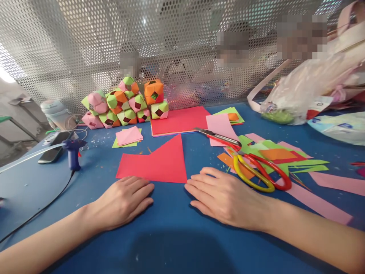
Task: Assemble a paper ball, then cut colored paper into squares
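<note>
A red sheet of paper, with a slanted upper edge rising to a point, lies on the blue table. My left hand rests flat, its fingertips at the sheet's lower left edge. Palm down on the table, my right hand has its fingertips by the sheet's lower right corner. Both hands are open and hold nothing. Just beyond my right hand lie scissors with red and yellow handles. A utility knife lies farther back on pink paper.
A blue glue gun and a phone are at left. Folded paper balls are stacked by the perforated metal panel. Red sheets, small pink squares and green scraps lie around. A plastic bag stands back right.
</note>
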A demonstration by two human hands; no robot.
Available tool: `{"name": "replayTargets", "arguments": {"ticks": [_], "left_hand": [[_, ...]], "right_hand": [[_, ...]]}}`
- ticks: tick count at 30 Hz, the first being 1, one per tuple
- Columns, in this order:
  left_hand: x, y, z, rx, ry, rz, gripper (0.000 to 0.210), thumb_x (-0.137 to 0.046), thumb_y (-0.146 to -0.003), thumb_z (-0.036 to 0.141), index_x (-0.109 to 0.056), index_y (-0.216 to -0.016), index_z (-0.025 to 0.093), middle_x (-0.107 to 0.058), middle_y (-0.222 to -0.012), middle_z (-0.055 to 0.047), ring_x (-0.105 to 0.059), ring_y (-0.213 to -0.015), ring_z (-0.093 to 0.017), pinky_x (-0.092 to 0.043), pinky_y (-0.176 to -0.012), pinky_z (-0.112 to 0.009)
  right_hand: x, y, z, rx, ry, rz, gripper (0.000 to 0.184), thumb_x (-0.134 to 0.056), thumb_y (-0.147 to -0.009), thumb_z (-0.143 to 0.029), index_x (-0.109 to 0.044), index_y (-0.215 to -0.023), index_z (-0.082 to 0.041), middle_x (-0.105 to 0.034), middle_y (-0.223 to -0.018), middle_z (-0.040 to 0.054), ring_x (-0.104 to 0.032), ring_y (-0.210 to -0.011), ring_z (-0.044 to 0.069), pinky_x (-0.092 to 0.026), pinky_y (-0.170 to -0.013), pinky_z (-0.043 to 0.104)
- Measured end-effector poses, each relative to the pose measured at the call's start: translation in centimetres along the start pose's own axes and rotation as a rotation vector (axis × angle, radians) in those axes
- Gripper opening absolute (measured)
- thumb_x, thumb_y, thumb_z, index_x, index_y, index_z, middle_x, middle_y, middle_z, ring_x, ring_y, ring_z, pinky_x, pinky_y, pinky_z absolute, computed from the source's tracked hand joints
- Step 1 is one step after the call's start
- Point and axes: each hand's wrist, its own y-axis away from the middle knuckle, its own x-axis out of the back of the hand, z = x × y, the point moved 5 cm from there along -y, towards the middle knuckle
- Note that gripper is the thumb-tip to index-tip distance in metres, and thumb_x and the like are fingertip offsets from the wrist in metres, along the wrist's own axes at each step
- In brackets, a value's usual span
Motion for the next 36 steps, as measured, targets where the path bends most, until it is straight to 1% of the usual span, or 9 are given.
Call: {"name": "replayTargets", "arguments": {"ticks": [3, 8, 11, 14, 19, 22, 25, 28, 36], "left_hand": [[-0.6, -1.1, 0.9, -0.009, 0.05, 0.002, 0.032, -0.039, -0.1, 0.03, -0.057, -0.119, 0.012, -0.065, -0.121, -0.017, -0.062, -0.115, -0.025, -0.054, -0.096, -0.037], [-1.6, -1.9, 1.3, -0.029, 0.004, -0.027, 0.031, -0.037, -0.101, 0.031, -0.062, -0.098, 0.013, -0.069, -0.096, -0.013, -0.068, -0.089, -0.021, -0.058, -0.076, -0.033], [-1.1, -1.7, 0.3, 0.004, -0.081, -0.059, 0.03, -0.037, -0.101, 0.03, -0.061, -0.092, 0.015, -0.063, -0.074, -0.005, -0.062, -0.063, -0.016, -0.051, -0.057, -0.026], [-0.3, -1.8, -1.4, 0.061, -0.148, -0.048, 0.032, -0.034, -0.102, 0.028, -0.062, -0.092, 0.015, -0.06, -0.067, -0.002, -0.056, -0.056, -0.014, -0.045, -0.051, -0.024], [-0.4, -1.8, -4.3, 0.182, -0.167, 0.071, 0.024, -0.041, -0.099, 0.026, -0.062, -0.106, 0.015, -0.067, -0.103, -0.011, -0.064, -0.095, -0.022, -0.054, -0.077, -0.034], [-1.0, -1.4, -6.3, 0.309, -0.162, 0.115, 0.03, -0.042, -0.099, 0.03, -0.058, -0.12, 0.015, -0.058, -0.13, -0.016, -0.056, -0.12, -0.028, -0.049, -0.097, -0.046], [-2.0, -0.9, -8.3, 0.468, -0.084, 0.08, 0.036, -0.042, -0.099, 0.037, -0.055, -0.126, 0.016, -0.051, -0.14, -0.016, -0.05, -0.129, -0.029, -0.045, -0.104, -0.049], [-3.0, -0.5, -9.6, 0.585, 0.016, 0.019, 0.041, -0.043, -0.098, 0.043, -0.055, -0.127, 0.016, -0.051, -0.141, -0.015, -0.051, -0.129, -0.029, -0.044, -0.105, -0.05], [-3.2, -0.6, -9.3, 0.507, 0.04, -0.038, 0.036, -0.044, -0.097, 0.041, -0.057, -0.123, 0.02, -0.064, -0.124, -0.009, -0.059, -0.115, -0.025, -0.048, -0.097, -0.045]], "right_hand": [[-0.9, -1.2, -0.9, -0.018, -0.05, 0.0, 0.033, -0.049, -0.095, -0.027, -0.065, -0.115, -0.006, -0.071, -0.114, 0.0157, -0.065, -0.105, 0.026, -0.049, -0.086, 0.041], [-1.4, -2.0, -1.2, -0.012, -0.13, -0.018, 0.03, -0.047, -0.097, -0.028, -0.067, -0.106, -0.007, -0.074, -0.099, 0.0125, -0.068, -0.089, 0.023, -0.049, -0.08, 0.04], [-0.1, -1.6, 1.3, -0.04, -0.09, 0.031, 0.026, -0.049, -0.097, -0.024, -0.065, -0.107, -0.008, -0.074, -0.086, 0.0085, -0.067, -0.074, 0.018, -0.048, -0.078, 0.037], [0.8, -0.3, 5.5, -0.133, 0.111, 0.077, 0.024, -0.049, -0.096, -0.021, -0.064, -0.111, -0.008, -0.074, -0.088, 0.0096, -0.068, -0.081, 0.022, -0.047, -0.081, 0.039], [-0.6, 4.1, 13.5, -0.519, 0.464, -0.05, 0.035, -0.04, -0.098, -0.037, -0.063, -0.111, -0.014, -0.068, -0.118, 0.0177, -0.065, -0.103, 0.032, -0.046, -0.079, 0.044], [-1.7, 6.2, 15.8, -0.608, 0.454, -0.147, 0.04, -0.035, -0.099, -0.045, -0.065, -0.101, -0.018, -0.074, -0.097, 0.0134, -0.069, -0.077, 0.029, -0.044, -0.062, 0.039], [-2.5, 6.9, 16.3, -0.647, 0.379, -0.209, 0.04, -0.034, -0.099, -0.043, -0.067, -0.103, -0.021, -0.074, -0.073, 0.008, -0.064, -0.056, 0.025, -0.038, -0.054, 0.036], [-2.8, 6.8, 16.1, -0.655, 0.387, -0.197, 0.036, -0.036, -0.098, -0.034, -0.068, -0.105, -0.02, -0.074, -0.076, 0.0075, -0.066, -0.06, 0.025, -0.039, -0.057, 0.035], [-2.5, 7.1, 16.3, -0.682, 0.361, -0.117, 0.03, -0.036, -0.093, -0.018, -0.065, -0.102, -0.015, -0.073, -0.086, 0.0139, -0.065, -0.071, 0.028, -0.045, -0.061, 0.041]]}}
